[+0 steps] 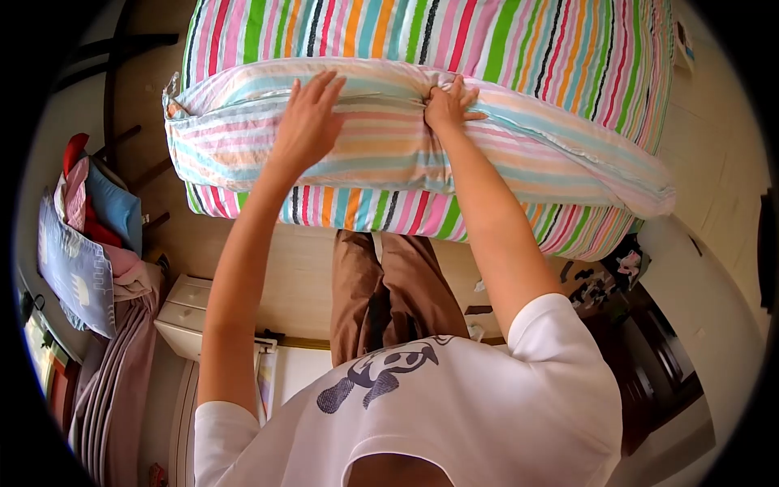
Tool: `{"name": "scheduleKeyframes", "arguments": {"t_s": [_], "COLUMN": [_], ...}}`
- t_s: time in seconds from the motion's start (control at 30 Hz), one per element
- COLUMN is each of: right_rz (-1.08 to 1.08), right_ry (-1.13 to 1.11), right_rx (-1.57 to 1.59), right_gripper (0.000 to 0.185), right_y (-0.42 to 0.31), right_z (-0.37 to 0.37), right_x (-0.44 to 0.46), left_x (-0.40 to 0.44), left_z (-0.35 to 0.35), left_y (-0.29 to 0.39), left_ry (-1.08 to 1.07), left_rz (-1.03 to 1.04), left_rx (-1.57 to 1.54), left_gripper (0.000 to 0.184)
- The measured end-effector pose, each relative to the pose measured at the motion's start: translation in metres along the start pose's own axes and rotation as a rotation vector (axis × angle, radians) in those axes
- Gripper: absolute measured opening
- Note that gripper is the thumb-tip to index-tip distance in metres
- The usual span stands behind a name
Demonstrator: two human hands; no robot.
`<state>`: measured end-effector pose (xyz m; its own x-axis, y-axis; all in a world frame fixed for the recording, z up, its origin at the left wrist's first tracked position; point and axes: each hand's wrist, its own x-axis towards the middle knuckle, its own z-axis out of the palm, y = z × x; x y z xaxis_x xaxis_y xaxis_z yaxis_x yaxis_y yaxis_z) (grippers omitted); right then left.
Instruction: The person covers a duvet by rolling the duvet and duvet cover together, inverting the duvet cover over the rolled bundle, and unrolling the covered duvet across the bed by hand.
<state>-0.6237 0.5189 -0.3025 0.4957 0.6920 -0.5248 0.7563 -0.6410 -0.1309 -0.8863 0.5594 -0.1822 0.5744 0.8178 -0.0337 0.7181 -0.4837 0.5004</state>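
Observation:
A pastel-striped quilt (365, 162), folded into a long thick band, lies across the bed (422, 32) with its bright striped cover. My left hand (312, 122) is over the left half of the band, its fingers stretched out and holding nothing; whether it touches the cloth I cannot tell. Farther right, my right hand (448, 107) presses down into the quilt near its middle with fingers spread. The cloth dips and creases around that hand. A gathered corner sticks out at the band's left end, and the right end tapers near the bed's edge.
To the left, a blue patterned pillow (77, 260) and other cloths are piled near a pinkish curtain (114, 381). A pale cabinet (182, 312) stands close by. Dark wooden furniture (649, 365) is at lower right. My legs stand against the bed's near side.

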Motion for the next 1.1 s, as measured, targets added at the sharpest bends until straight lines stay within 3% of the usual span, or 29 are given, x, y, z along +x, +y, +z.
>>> {"name": "scheduleKeyframes", "arguments": {"t_s": [0.03,0.13,0.2,0.23,0.33,0.43,0.47,0.53,0.7,0.8,0.83,0.9,1.0,1.1], "right_rz": [-0.016,-0.067,-0.094,-0.094,-0.458,-0.132,-0.127,-0.12,-0.289,-0.148,-0.148,-0.151,-0.145,-0.372], "right_ry": [-0.017,-0.033,-0.075,0.032,0.135,-0.11,-0.095,-0.063,0.39,0.262,0.309,0.398,0.224,0.232], "right_rx": [0.023,0.138,0.26,0.331,0.77,0.823,0.835,0.857,0.567,0.636,0.633,0.626,0.627,0.585], "right_gripper": [0.017,0.01,0.009,0.014,0.019,0.025,0.026,0.027,0.018,0.02,0.02,0.022,0.02,0.03], "right_y": [0.003,0.016,0.025,0.031,0.068,0.067,0.068,0.069,0.066,0.054,0.052,0.042,0.043,0.03], "right_z": [-0.004,-0.017,-0.028,-0.024,0.001,-0.04,-0.05,-0.062,-0.106,-0.123,-0.121,-0.11,-0.065,-0.032], "right_x": [-0.002,-0.004,-0.005,-0.007,0.023,0.005,0.002,0.004,-0.01,-0.015,-0.015,-0.013,0.007,-0.022], "left_x": [0.003,0.015,0.012,0.011,-0.006,-0.031,-0.039,-0.056,-0.118,-0.152,-0.161,-0.174,-0.167,-0.139], "left_z": [0.025,0.061,0.066,0.064,0.046,0.024,0.017,0.008,0.008,0.014,0.015,0.018,0.022,0.02], "left_y": [0.017,0.051,0.057,0.058,0.062,0.078,0.083,0.088,0.085,0.082,0.082,0.086,0.095,0.099], "left_ry": [-0.064,-0.184,-0.063,-0.003,-0.006,0.022,0.046,-0.07,-0.43,-0.683,-0.781,-0.597,-0.406,-0.204], "left_rz": [-0.014,0.029,0.193,0.273,0.438,0.495,0.513,0.487,0.269,0.072,-0.005,-0.013,-0.073,-0.043], "left_rx": [-0.008,0.237,0.206,0.191,0.157,0.175,0.171,0.162,0.107,0.112,0.118,0.082,0.091,0.213], "left_gripper": [0.068,0.04,0.027,0.022,0.014,0.013,0.013,0.017,0.023,0.025,0.027,0.026,0.034,0.04]}}
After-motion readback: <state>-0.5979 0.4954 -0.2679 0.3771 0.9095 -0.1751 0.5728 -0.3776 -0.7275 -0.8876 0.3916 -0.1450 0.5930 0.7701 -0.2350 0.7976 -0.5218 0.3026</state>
